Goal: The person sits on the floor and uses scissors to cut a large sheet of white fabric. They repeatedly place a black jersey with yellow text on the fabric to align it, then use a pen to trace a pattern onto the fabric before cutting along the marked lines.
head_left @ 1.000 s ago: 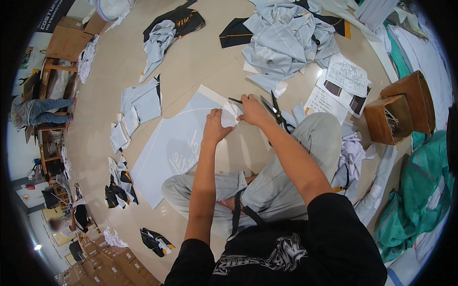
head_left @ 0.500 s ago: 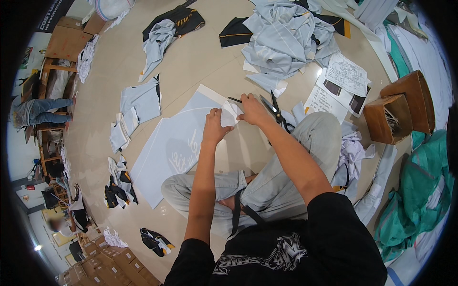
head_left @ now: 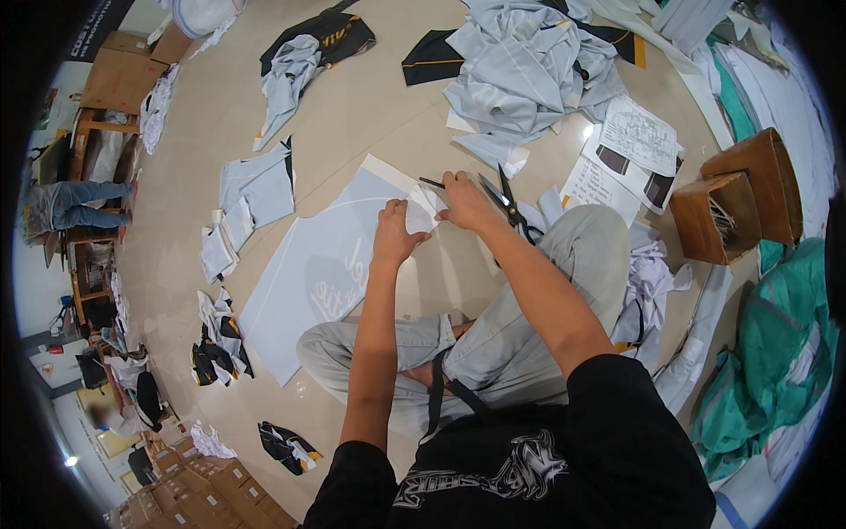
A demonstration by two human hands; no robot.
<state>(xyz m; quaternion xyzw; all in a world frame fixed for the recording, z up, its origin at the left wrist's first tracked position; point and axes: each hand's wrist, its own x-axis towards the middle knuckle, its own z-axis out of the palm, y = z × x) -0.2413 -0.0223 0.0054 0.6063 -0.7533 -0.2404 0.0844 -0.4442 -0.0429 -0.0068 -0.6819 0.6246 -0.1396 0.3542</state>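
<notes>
A light blue cut fabric panel (head_left: pixel 304 251) with white lettering lies flat on the floor before my crossed legs. At its right corner is a small white piece (head_left: pixel 423 210), which looks like folded cloth or paper. My left hand (head_left: pixel 396 236) presses the white piece's left side between thumb and fingers. Gripping its right edge with the thumb, my right hand (head_left: pixel 463 202) also has a thin dark pen-like stick (head_left: pixel 433 183) poking out past its fingers. Black-handled scissors (head_left: pixel 511 207) lie partly open beside my right forearm.
A large heap of light blue fabric (head_left: pixel 533 75) lies ahead. Printed sheets (head_left: pixel 630 154) and brown boxes (head_left: pixel 723 212) sit at the right, near a green bundle (head_left: pixel 762 353). Smaller fabric piles (head_left: pixel 256 189) lie at the left. A person in jeans (head_left: pixel 84 207) stands at far left.
My hands stay at almost the same spot on the white piece. The view has shifted very slightly; a person in the far left background has moved a little.
</notes>
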